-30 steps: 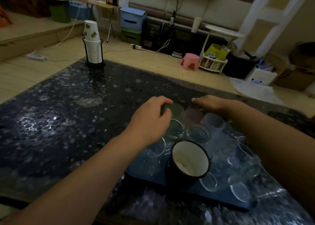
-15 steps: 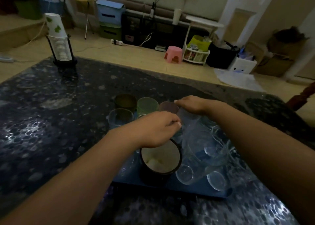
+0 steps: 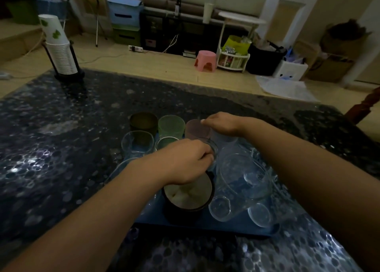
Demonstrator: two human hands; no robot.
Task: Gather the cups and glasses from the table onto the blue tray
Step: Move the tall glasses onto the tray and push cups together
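Note:
A blue tray point(image 3: 207, 223) lies on the dark table, crowded with cups. At its far edge stand a dark olive cup point(image 3: 143, 122), a green cup point(image 3: 171, 125) and a pink cup point(image 3: 195, 128). My right hand point(image 3: 223, 123) pinches the rim of a frosted clear cup just right of the pink one. My left hand point(image 3: 183, 160) grips the rim of a small clear glass point(image 3: 211, 146) in the middle of the tray. A black mug point(image 3: 188, 197) with a white inside sits at the near edge. Several clear glasses point(image 3: 242, 179) fill the right side.
The dark speckled table point(image 3: 51, 148) is glossy. A stack of paper cups in a black holder point(image 3: 59, 51) stands at its far left corner. Beyond the table are a pink stool point(image 3: 205, 60), storage boxes and a small white side table on the wooden floor.
The view has shifted, so the tray sits more central. My left hand moved from the green cup at the far edge back to a clear glass mid-tray. My right hand stays at the far row.

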